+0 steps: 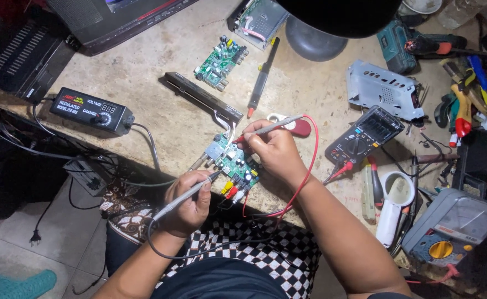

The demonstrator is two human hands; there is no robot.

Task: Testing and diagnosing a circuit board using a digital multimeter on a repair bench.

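Observation:
A green circuit board (236, 161) lies at the near edge of the workbench (160, 83), with coloured sockets along its front. My left hand (188, 202) grips a grey test probe (191, 191) whose tip touches the board's left side. My right hand (274, 149) holds a second probe (268, 129) with a red lead, its tip resting on the board's upper part. The red wire (310, 166) loops round my right wrist toward a black multimeter (364, 134) at the right.
Another green board (220, 62) and a black bar (202, 96) lie farther back. A black voltage adapter (91, 112) sits at the left edge. A grey metal bracket (382, 88), pliers (462, 108), a glue tube (390, 213) and an analogue meter (448, 227) crowd the right.

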